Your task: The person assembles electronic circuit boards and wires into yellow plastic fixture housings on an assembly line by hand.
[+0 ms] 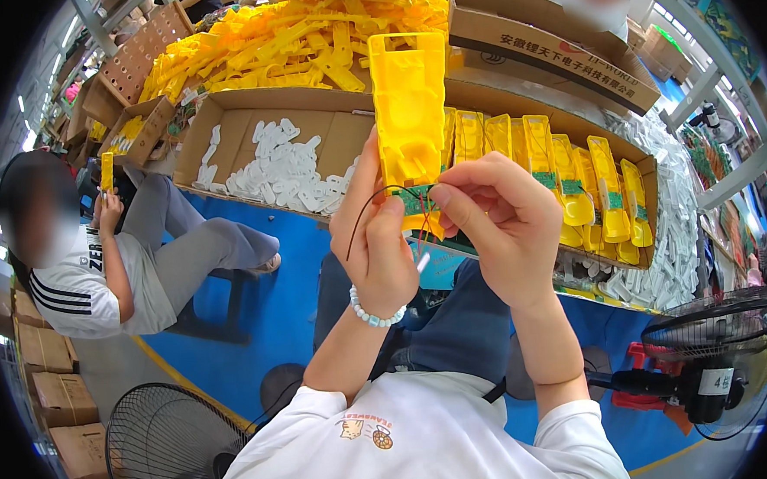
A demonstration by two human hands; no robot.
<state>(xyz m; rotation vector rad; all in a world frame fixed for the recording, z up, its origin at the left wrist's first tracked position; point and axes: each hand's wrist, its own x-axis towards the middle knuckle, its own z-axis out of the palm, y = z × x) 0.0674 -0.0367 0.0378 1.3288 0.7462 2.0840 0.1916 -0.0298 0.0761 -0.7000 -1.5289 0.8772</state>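
Note:
A yellow plastic housing (pixel 409 104) is held upright in front of me, its hollow side facing up. My left hand (pixel 382 240) grips its lower part, fingers behind and thumb at the front. Across the housing's lower end lies a small green circuit board (pixel 414 201) with thin black and red wires; one black wire (pixel 358 223) curves out over my left hand. My right hand (pixel 499 212) is at the board's right edge, thumb and forefinger pinched together by the wires. What exactly sits between those fingertips is hidden.
A cardboard tray (pixel 307 113) ahead holds small white plastic parts (pixel 280 162) and, at right, several yellow housings with green boards (pixel 606 184). Behind lies a heap of yellow housings (pixel 269 46). A co-worker (pixel 107 263) sits at left. Fans stand at lower left (pixel 173 446) and right (pixel 709 335).

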